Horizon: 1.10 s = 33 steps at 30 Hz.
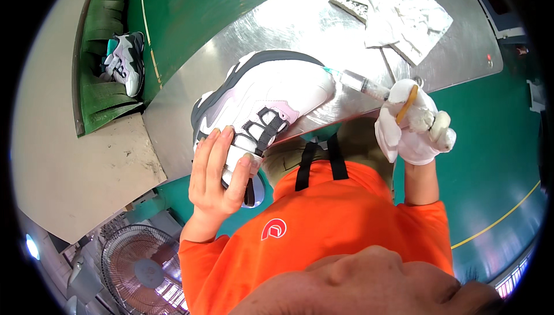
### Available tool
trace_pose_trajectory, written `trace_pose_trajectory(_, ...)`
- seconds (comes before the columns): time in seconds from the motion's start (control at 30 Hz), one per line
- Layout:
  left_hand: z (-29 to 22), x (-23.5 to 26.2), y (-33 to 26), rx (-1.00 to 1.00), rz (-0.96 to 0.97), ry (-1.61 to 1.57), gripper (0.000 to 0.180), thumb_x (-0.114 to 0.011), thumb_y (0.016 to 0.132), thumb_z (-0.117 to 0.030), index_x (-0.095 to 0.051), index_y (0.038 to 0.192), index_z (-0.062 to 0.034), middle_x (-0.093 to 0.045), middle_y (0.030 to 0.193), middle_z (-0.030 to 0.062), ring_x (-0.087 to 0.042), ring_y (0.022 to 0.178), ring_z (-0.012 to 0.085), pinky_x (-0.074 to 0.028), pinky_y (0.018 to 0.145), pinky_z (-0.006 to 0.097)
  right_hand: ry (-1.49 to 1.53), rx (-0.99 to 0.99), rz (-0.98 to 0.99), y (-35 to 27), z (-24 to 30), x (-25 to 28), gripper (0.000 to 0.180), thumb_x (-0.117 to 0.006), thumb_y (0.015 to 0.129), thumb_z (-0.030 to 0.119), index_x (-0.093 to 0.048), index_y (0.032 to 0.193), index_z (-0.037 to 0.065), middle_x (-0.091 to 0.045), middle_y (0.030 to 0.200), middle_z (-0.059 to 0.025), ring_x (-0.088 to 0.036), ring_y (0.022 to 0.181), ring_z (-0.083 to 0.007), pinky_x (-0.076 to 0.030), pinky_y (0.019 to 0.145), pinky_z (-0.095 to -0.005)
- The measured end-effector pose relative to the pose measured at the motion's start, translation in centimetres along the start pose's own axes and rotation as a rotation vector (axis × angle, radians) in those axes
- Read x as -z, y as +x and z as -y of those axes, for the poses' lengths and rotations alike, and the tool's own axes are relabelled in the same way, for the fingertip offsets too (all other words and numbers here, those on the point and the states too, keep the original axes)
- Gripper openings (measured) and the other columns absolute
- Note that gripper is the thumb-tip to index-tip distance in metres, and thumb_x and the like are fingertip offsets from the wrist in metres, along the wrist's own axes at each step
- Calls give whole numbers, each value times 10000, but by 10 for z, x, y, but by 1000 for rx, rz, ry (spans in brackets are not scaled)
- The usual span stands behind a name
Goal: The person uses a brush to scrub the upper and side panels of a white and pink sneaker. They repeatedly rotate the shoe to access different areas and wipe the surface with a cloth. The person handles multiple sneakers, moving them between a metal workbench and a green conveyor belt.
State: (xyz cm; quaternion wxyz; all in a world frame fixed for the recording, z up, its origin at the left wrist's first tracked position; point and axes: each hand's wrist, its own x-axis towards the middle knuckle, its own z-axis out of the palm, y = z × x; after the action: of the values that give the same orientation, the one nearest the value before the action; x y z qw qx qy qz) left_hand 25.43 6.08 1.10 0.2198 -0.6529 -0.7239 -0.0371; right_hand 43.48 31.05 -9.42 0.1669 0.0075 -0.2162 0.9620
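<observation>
A white sneaker point(277, 87) with a black sole edge, pale lilac panels and black laces lies tilted on its side over the metal table. My bare left hand point(216, 171) is closed around its ankle end, thumb near the tongue. My right hand point(412, 127), in a white glove, is closed on a clear syringe point(365, 84) with a green tip. That tip points at the toe, by the seam between upper and sole; whether it touches, I cannot tell. A thin yellowish-brown stick point(407, 105) is also tucked among the gloved fingers.
Crumpled white cloths point(398, 9) lie on a pad at the table's far right. On the left, another sneaker point(127, 64) sits by a green strip curtain point(104, 3), next to a beige surface point(75, 182). A fan point(147, 272) stands at lower left.
</observation>
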Motion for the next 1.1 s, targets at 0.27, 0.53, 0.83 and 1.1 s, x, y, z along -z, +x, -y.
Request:
trace_pose_trajectory(0.27, -1, -4, -4, -29, -33, 10, 370, -671, 877, -173, -490, 1197, -129, -643, 1120, 198, -647, 973, 346, -556, 815, 414, -4, 83, -62, -13, -8, -8, 936, -775, 596, 545, -471, 1171, -128, -562, 704, -218, -549, 492, -272, -499, 415, -307)
trace_pose_trajectory(0.53, -3, -8, -6, -42, -82, 25, 365, -653, 887, -170, -495, 1214, -131, -648, 1119, 193, -648, 975, 344, -542, 828, 401, -108, 79, -143, -20, -5, -29, 975, -748, 628, 608, -483, 1197, -137, -600, 787, -203, -559, 514, -257, -491, 424, -303)
trace_pose_trajectory(0.83, -1, -9, -8, -39, -105, 25, 329, -635, 890, -145, -505, 1192, -133, -657, 1108, 185, -652, 966, 340, -544, 820, 398, -358, 18, -258, -18, 5, -62, 933, -716, 681, 616, -492, 1203, -123, -602, 779, -184, -578, 527, -228, -503, 471, -298)
trace_pose_trajectory(1.1, 2, -7, -5, -21, -104, 5, 355, -657, 874, -164, -501, 1192, -139, -659, 1112, 172, -647, 985, 332, -543, 820, 404, -421, -38, -307, -15, 4, -91, 616, -668, 599, 62, -507, 1172, -96, -598, 795, -163, -606, 644, -202, -518, 601, -273)
